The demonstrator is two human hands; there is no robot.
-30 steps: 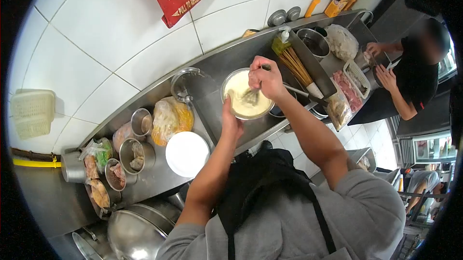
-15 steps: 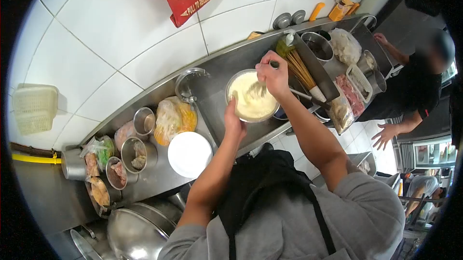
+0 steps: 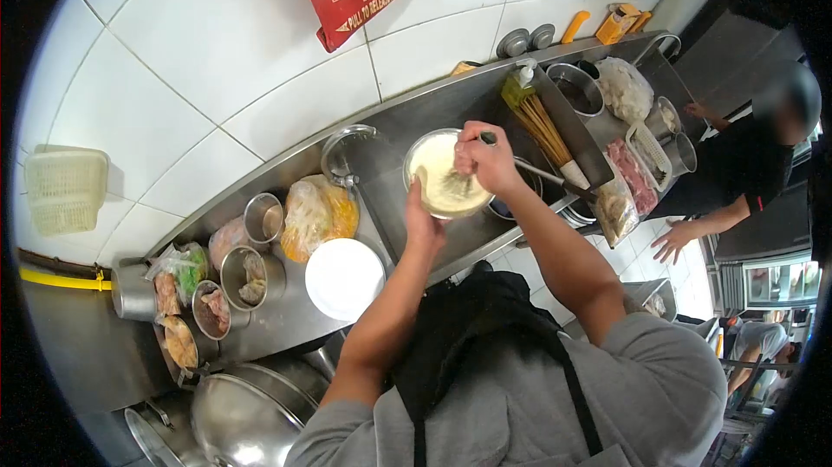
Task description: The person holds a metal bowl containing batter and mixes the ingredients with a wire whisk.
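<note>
A round metal bowl (image 3: pixel 414 152) with pale yellow, creamy liquid (image 3: pixel 433 162) is held over the steel sink (image 3: pixel 381 207). My left hand (image 3: pixel 424 217) grips the near left side of its rim, thumb over the edge. Closed around the handle of a whisk (image 3: pixel 455 179) is my right hand (image 3: pixel 485 158), above the bowl's right side. The whisk's wires dip into the liquid, and their lower ends are hidden in it.
Left of the sink are a white round lid (image 3: pixel 345 280), a bag of yellow food (image 3: pixel 319 211) and several metal pots (image 3: pixel 251 278). Wooden sticks (image 3: pixel 542 127) and raw meat (image 3: pixel 631 174) lie right. A co-worker (image 3: pixel 737 159) stands at far right.
The whisk and my right hand have shifted slightly within the bowl. The co-worker's hands have left the containers and one arm now reaches downward. The whole view has shifted a little.
</note>
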